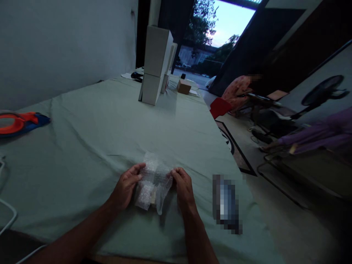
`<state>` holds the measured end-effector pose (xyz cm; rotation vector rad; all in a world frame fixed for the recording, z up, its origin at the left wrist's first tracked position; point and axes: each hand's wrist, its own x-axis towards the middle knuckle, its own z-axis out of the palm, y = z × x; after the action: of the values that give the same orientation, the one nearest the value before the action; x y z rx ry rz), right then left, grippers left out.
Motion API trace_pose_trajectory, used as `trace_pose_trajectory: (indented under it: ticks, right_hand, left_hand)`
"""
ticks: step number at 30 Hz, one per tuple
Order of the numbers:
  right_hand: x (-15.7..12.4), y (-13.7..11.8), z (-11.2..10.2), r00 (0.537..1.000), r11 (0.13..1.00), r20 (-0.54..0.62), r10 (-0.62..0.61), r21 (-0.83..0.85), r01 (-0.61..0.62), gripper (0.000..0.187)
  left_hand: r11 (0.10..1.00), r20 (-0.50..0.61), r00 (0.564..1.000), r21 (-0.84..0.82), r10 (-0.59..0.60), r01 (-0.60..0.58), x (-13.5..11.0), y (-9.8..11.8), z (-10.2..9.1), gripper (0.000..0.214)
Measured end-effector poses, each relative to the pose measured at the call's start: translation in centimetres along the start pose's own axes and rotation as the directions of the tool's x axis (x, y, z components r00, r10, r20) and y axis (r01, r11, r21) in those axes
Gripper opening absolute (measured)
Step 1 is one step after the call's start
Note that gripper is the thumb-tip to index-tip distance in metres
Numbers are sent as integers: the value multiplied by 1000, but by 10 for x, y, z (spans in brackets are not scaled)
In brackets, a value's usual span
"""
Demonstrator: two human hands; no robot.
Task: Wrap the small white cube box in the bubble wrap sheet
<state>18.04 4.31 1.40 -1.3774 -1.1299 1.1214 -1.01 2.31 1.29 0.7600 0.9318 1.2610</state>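
Note:
Clear bubble wrap (pixel 150 170) lies in front of me near the table's front edge, wrapped about a small pale object (pixel 153 196) that shows only in part. What that object is, I cannot make out. My left hand (pixel 128 185) grips the wrap's left side between thumb and fingers. On the right side, my right hand (pixel 183 185) pinches the edge of the wrap, its thumb and index finger together. A loose flap of the wrap hangs towards me between the hands.
A tape dispenser in orange and blue (pixel 24 123) lies at the left. Tall white boxes (pixel 155 66) and a small brown box (pixel 184 86) stand farther back. A pixelated item (pixel 227 205) is at right. Beyond the table are a seated person (pixel 238 91) and a fan (pixel 321 91).

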Motion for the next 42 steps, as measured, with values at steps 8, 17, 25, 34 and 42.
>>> trace_pose_trajectory:
  ticks: [8,17,25,34,42]
  right_hand:
    - [1,2,1,998,996,-18,54,68,-52,28]
    - [1,1,4,995,994,12,102,27,-102,33]
    - [-1,0,5,1000,998,-7,3,-57,-3,28]
    - [-16,-11,12,896,831,282,-343,-353,430,30]
    - [-6,1,5,982,842,84,-167,-507,186,28]
  left_hand:
    - [985,-15,998,164,63,-59,1,-4,-4,51]
    - [679,26,925,671,379,-298,1,-15,-9,48]
    - [525,137,881,758,452,-387,-5,-16,-5,52]
    - [439,153,871,815,467,-378,-3,-26,-5,45]
    - [487,126,900,805,417,-339,1,-17,-7,25]
